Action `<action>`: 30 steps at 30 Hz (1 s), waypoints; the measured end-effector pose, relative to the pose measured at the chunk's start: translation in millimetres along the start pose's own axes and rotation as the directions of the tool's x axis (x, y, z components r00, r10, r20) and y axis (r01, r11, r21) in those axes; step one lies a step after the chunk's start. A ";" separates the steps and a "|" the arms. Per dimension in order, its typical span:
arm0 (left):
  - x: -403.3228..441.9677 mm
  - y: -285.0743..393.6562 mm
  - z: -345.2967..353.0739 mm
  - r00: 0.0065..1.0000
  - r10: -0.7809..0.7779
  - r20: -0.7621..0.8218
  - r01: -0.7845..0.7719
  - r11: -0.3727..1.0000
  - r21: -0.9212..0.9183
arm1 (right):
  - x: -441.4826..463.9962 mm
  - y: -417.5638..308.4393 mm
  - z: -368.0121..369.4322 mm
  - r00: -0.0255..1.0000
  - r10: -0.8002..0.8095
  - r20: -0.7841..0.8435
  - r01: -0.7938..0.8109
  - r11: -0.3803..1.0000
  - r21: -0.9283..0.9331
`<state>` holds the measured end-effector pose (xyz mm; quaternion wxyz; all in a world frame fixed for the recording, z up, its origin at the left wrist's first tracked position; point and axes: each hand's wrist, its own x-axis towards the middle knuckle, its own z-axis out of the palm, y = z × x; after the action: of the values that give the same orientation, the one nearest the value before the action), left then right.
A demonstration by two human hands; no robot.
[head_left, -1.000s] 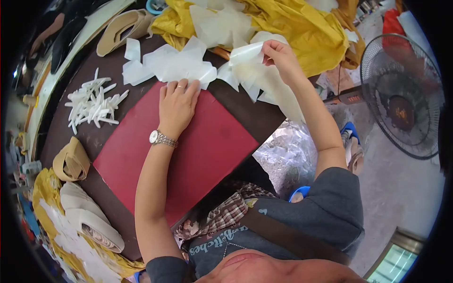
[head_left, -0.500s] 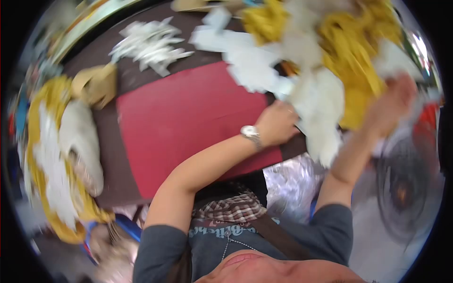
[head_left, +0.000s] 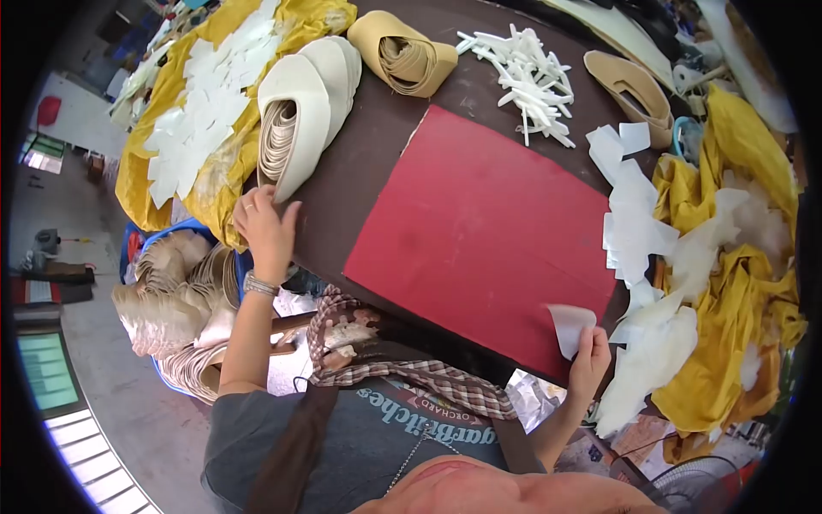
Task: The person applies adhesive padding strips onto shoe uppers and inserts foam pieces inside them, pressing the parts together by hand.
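My left hand [head_left: 267,231] is at the near end of a nested stack of cream shoe uppers [head_left: 295,111]. Its fingertips touch that end, and its thumb stands apart from the fingers. Between the fingers and thumb of my right hand [head_left: 589,355] is a thin white curved piece [head_left: 572,328], held up over the near right corner of a red board [head_left: 488,231]. Beside that hand lies a pile of white pieces [head_left: 655,355].
Tan uppers [head_left: 402,56] and white sticks [head_left: 527,81] lie along the far side of the dark table [head_left: 330,214]. Yellow sacks [head_left: 728,308] are at right, and another yellow sack [head_left: 141,193] bears white pieces. A blue basket [head_left: 193,227] holds stacked parts at left.
My left hand has swung from the right edge of the board over to the cream uppers. My right hand has come in to the board with a white piece. The view has turned left.
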<state>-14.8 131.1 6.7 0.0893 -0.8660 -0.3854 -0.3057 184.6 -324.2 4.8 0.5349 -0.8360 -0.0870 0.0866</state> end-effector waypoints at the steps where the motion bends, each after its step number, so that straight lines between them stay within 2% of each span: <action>1: 5.5 -6.6 -3.7 0.997 0.071 -0.010 -0.071 0.996 -0.046 | 4.1 -5.2 3.9 1.000 0.007 0.004 -0.007 0.999 -0.042; 3: 25.5 -9.6 -17.2 0.974 0.222 -0.037 -0.225 0.963 -0.148 | 14.1 -24.3 14.2 0.997 -0.057 0.052 0.060 0.997 -0.055; 5: 34.6 22.4 -44.5 0.921 0.370 0.125 -0.285 0.856 -0.431 | 18.3 -41.5 23.6 0.993 -0.071 0.099 0.078 0.994 -0.070; 6: 36.6 46.2 -56.6 0.872 0.455 0.178 -0.285 0.770 -0.572 | 23.9 -50.7 31.4 0.991 -0.071 0.111 0.079 0.994 -0.072; 8: 24.5 94.4 -80.5 0.707 0.679 0.199 -0.382 0.602 -0.701 | 37.7 -58.6 41.4 0.983 -0.110 0.147 0.116 0.992 -0.038; 10: -7.8 129.7 -93.7 0.469 0.805 0.362 -0.260 0.517 -0.815 | 49.6 -61.7 50.5 0.989 -0.045 0.141 0.050 0.998 -0.031; 12: -25.7 158.7 -101.2 0.315 0.897 0.310 -0.033 0.337 -0.941 | 58.5 -54.7 55.3 0.995 -0.032 0.099 0.034 0.999 -0.015; 15: -27.4 184.6 -99.6 0.161 0.944 0.287 0.226 0.248 -0.942 | 62.1 -56.6 49.0 0.999 0.004 0.047 -0.001 0.997 -0.081; 18: -2.4 186.5 -98.9 0.224 0.893 0.389 0.287 0.321 -0.903 | 63.0 -62.6 35.1 0.997 -0.044 -0.066 0.033 0.988 -0.152; 19: 4.4 187.1 -92.4 0.272 0.896 0.352 0.206 0.303 -0.931 | 64.7 -61.3 28.7 0.995 -0.066 -0.069 0.056 0.987 -0.148; 20: 7.9 188.0 -84.3 0.377 0.875 0.303 0.063 0.302 -0.951 | 65.7 -62.5 25.0 0.995 -0.054 -0.086 0.046 0.994 -0.095; 22: 10.6 203.0 -53.4 0.592 0.782 0.192 -0.110 0.315 -0.943 | 69.2 -56.5 16.1 0.992 -0.015 -0.129 0.004 0.997 -0.081; 25: -1.1 220.0 7.5 0.503 0.855 0.125 -0.401 0.359 -0.843 | 70.8 -56.4 8.1 0.995 0.005 -0.097 -0.019 0.989 -0.148; 28: -21.3 214.0 -10.4 0.443 0.863 0.241 -0.391 0.428 -0.815 | 67.7 -52.3 -8.6 0.988 0.075 -0.136 -0.079 0.997 -0.021; 30: -32.7 201.2 -24.0 0.429 0.881 0.198 -0.302 0.347 -0.888 | 69.4 -58.2 -10.1 0.994 0.091 -0.058 -0.084 0.989 0.119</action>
<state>102.5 -36.5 22.5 -0.3019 -0.9399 0.1541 -0.0412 251.2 -292.5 58.4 0.5808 -0.8087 -0.0282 0.0886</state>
